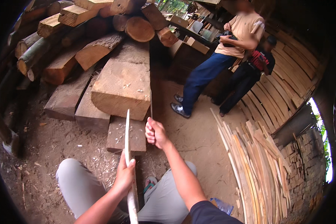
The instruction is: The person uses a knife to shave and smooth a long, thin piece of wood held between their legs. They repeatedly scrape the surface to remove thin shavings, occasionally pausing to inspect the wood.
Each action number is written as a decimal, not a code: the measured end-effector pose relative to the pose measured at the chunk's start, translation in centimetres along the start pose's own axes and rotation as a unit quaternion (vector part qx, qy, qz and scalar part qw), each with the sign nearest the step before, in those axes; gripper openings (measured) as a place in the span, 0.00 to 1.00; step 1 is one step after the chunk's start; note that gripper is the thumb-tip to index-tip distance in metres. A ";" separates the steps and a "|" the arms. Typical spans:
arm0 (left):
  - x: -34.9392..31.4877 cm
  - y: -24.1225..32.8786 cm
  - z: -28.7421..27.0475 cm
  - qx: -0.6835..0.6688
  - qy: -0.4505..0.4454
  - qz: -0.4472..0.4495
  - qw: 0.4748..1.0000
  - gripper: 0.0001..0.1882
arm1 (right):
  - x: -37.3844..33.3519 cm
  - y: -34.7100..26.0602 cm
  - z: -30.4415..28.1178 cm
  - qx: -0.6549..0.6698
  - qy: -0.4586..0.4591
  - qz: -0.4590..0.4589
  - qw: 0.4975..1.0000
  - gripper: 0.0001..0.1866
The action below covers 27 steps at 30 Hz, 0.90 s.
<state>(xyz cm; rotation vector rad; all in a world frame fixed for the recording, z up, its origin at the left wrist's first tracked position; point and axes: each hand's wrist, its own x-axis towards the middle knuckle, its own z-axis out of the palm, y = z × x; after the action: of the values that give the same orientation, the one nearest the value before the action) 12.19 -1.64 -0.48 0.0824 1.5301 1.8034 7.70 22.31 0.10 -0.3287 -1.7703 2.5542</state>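
My left hand (124, 174) is wrapped round a long, slightly curved pale wooden stick (127, 136), which stands tilted upright between my knees. The stick's tip reaches the front end of a thick squared timber (119, 91); whether they touch I cannot tell. To the right of the stick, my right hand (156, 133) is closed in a fist. A thin blade (151, 106) rises from that fist, seen nearly edge-on beside the timber's right side. Its handle is hidden by my fingers. Small wood shavings lie on the timber's end and on the lower block (126, 139).
Logs (140, 29) and sawn timbers are heaped at the far left. A person (239, 35) stands ahead on the right holding a dark device, with another person (260, 61) behind. A bundle of long wooden strips (250, 168) lies at right, near stacked wooden blocks (306, 164).
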 end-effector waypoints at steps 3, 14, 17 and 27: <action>2.4 -2.5 -1.5 0.008 0.027 0.051 0.998 0.34 | 0.6 0.2 0.1 0.032 -0.028 0.006 0.999 0.26; 2.7 -2.9 -2.0 0.006 0.054 0.057 0.997 0.35 | -0.1 -0.5 0.1 0.008 -0.024 0.015 1.000 0.26; 2.7 -2.7 -2.6 0.016 0.048 0.058 0.997 0.35 | -0.1 -0.6 0.3 0.009 -0.025 0.026 0.999 0.26; 2.8 -3.7 -3.6 0.082 0.032 0.091 0.992 0.34 | 0.4 -0.2 0.2 -0.026 -0.053 0.075 0.995 0.27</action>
<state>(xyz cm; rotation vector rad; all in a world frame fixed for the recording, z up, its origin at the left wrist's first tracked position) 10.24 -3.00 -5.84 0.2527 1.7625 1.8316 7.26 22.22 0.34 -0.3455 -1.9205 2.6790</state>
